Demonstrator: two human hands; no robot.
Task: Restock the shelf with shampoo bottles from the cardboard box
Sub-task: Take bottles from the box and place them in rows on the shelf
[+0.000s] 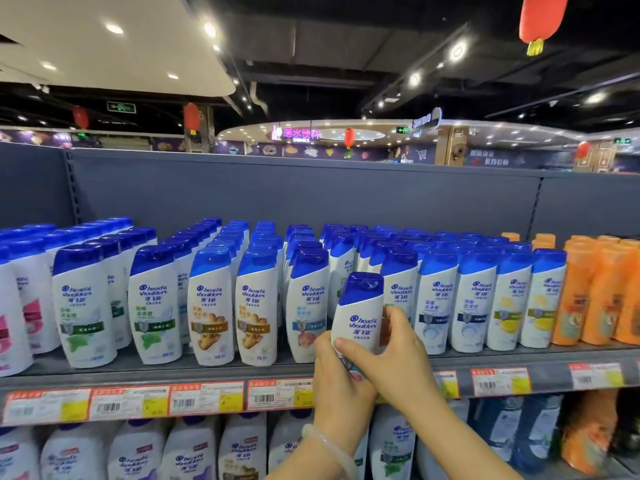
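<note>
- Both hands hold one white shampoo bottle (360, 313) with a blue cap, upright and tilted slightly right, in front of the shelf (156, 377) edge and near the middle of the front row.
- Its label reads "head & shoulders" beside a round blue logo, with Chinese characters below; the lower label is hidden behind the fingers.
- The left hand (337, 386) has its grip wrapped around the bottle's lower part from the left; a pale bangle (329, 448) sits on that wrist.
- The right hand (393, 362) has its grip closed on the same bottle from the right, with fingers across the front and one behind the bottle's right side.
- The shelf carries rows of white bottles with blue caps (211, 306), all marked "head & shoulders"; their lower labels show green leaves, ginger, pink, dark blue or yellow pictures, and the small text there is too blurred to read.
- Orange bottles (595, 296) stand at the right end of the same shelf, just beside the white ones.
- Price tags (204, 398) in red, white and yellow with barcodes line the shelf's front edge; their print is unreadable.
- The lower shelf holds more white "head & shoulders" bottles (242, 448).
- Far behind, a pink neon sign (300, 134) shows Chinese characters above "DRINKS".
- Red lanterns (542, 15) hang from the ceiling.
</note>
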